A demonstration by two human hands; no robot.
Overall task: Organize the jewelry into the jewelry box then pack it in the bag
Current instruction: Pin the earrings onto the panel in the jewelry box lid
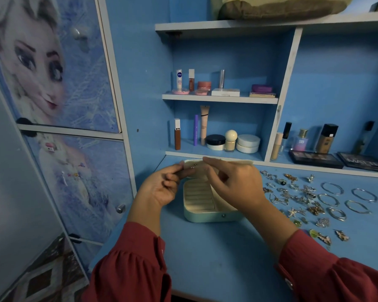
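Your left hand pinches the cream earring panel above the open jewelry box; small studs appear pinned to it, though blur hides detail. Your right hand holds its far edge with curled fingers. The panel is light and bendable: grip its edges. Loose jewelry lies at three o'clock of the box.
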